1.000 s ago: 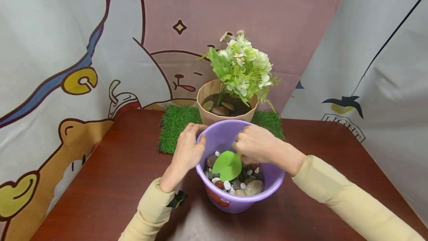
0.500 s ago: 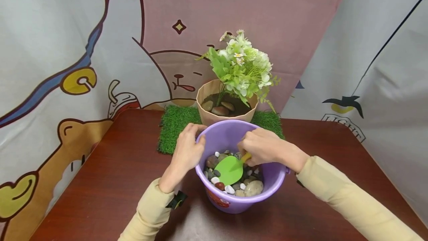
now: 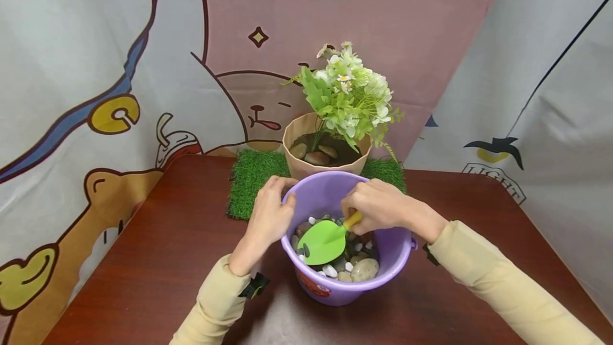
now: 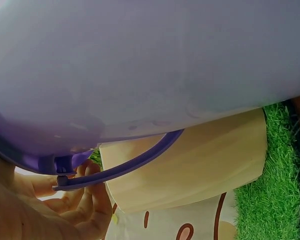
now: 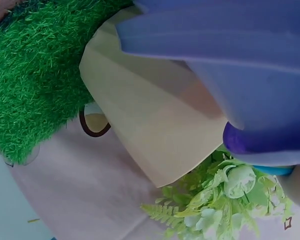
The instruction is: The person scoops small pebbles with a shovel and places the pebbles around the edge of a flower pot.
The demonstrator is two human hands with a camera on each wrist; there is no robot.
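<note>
A purple bucket stands on the table with several mixed stones inside, among them a large pale one. My left hand grips its left rim, thumb on the inner side. In the left wrist view, that hand is beside the hinge of the bucket's purple carrying handle. My right hand, reaching over the right rim, holds a toy shovel by its yellow handle. The shovel's green blade lies among the stones, tilted down to the left, with a small dark stone on it.
Right behind the bucket, a beige pot holds white and green flowers, soil and several stones. It stands on an artificial grass mat. A cartoon-printed cloth hangs behind the brown table.
My right hand has shifted slightly right and back, baring more of the yellow handle. The shovel's blade has turned and slid left into the stones. My left hand stays on the rim.
</note>
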